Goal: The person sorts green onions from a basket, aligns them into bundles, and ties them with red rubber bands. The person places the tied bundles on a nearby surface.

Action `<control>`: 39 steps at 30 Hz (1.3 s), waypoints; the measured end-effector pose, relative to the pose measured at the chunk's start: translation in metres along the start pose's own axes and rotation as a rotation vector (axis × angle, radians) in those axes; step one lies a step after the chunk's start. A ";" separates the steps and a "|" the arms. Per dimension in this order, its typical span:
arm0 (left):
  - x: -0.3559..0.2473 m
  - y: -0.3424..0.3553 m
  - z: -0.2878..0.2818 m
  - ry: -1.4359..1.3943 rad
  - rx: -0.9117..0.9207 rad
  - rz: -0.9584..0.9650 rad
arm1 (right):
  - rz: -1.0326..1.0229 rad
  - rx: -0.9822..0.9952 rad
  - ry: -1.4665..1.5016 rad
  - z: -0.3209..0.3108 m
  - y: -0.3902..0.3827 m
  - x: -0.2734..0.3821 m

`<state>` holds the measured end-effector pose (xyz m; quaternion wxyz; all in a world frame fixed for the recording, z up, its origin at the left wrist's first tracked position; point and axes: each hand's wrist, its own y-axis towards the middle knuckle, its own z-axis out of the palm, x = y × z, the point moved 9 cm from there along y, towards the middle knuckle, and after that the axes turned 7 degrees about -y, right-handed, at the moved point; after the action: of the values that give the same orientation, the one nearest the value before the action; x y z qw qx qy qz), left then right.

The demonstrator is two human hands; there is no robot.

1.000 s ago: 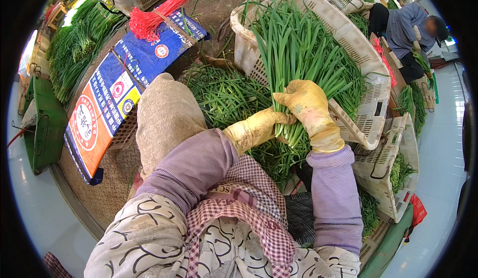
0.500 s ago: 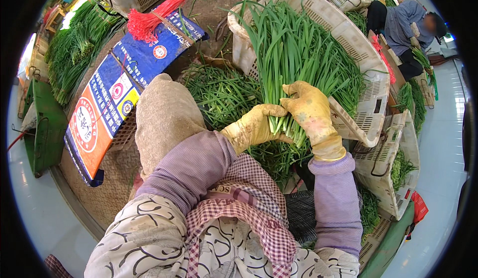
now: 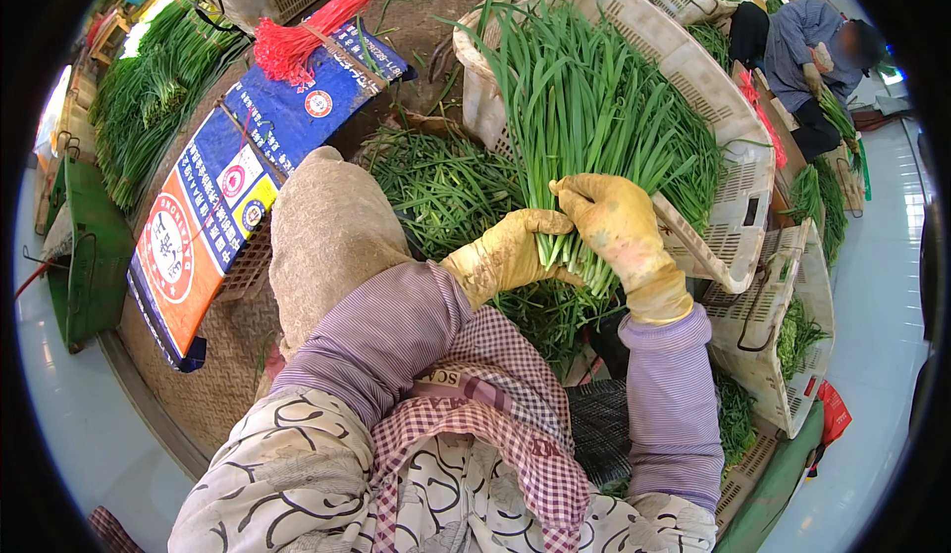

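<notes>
A bunch of garlic chives (image 3: 555,117) with long flat green leaves leans over a white plastic crate (image 3: 733,206), its pale cut stems toward me. My left hand (image 3: 507,254), in a dirty yellow glove, is closed around the bunch just above the stem ends. Against the bunch's right side, my right hand (image 3: 619,231) in a matching glove has thumb and fingers pinched on the chives. The exact leaves in that pinch are hidden. More chives fill the crate behind the bunch.
Loose green trimmings (image 3: 441,187) lie heaped below the crate. To the left are a blue-and-orange printed sack (image 3: 233,172), red plastic ties (image 3: 287,53), a chive pile (image 3: 163,107) and a green bin (image 3: 94,256). Another person (image 3: 807,53) handles greens at far right.
My right hand has shifted slightly down along the bunch, its fingertips a little further left. The left hand keeps its hold. The other person's hands have moved a little.
</notes>
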<state>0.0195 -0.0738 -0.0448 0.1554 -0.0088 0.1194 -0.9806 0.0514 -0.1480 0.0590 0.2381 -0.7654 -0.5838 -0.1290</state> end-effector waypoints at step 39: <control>0.002 0.008 -0.008 0.129 -0.070 0.006 | 0.185 0.026 -0.446 -0.009 0.099 0.027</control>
<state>0.0198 -0.0799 -0.0546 0.1499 0.0492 0.1634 -0.9739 0.1542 -0.1501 0.0586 0.1239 -0.8222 -0.5508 0.0729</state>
